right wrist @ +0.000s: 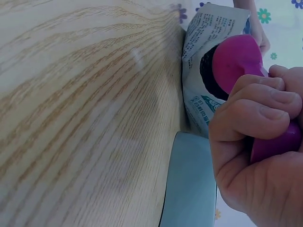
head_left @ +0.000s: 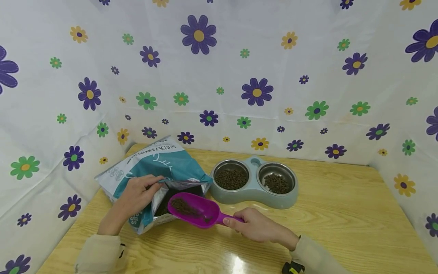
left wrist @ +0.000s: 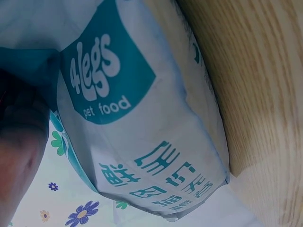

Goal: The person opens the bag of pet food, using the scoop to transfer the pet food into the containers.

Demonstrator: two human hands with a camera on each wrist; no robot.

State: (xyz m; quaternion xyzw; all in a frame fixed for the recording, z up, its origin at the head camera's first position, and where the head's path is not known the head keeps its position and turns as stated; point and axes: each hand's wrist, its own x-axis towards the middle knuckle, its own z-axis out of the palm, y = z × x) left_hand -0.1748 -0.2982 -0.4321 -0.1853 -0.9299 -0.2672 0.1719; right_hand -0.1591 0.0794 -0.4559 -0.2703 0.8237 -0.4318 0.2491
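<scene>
A teal and white pet food bag (head_left: pixel 186 160) lies on its side at the left of the table, its mouth facing the front right. My left hand (head_left: pixel 138 192) pinches the upper edge of that mouth, and dark kibble shows inside. In my right hand (head_left: pixel 256 225), the fingers curl round the handle of a magenta scoop (head_left: pixel 208 213). Brown kibble (head_left: pixel 184 207) lies in the scoop, whose front end overlaps the bag's mouth in the head view. In the right wrist view the scoop (right wrist: pixel 236 59) points at the bag (right wrist: pixel 196 71).
Behind the scoop stands a blue-grey double bowl stand (head_left: pixel 252 190). Its left steel bowl (head_left: pixel 245 171) holds more kibble than its right one (head_left: pixel 291 173). A flower-print cloth (head_left: pixel 226 68) closes off the back and sides of the wooden table (head_left: pixel 342 213).
</scene>
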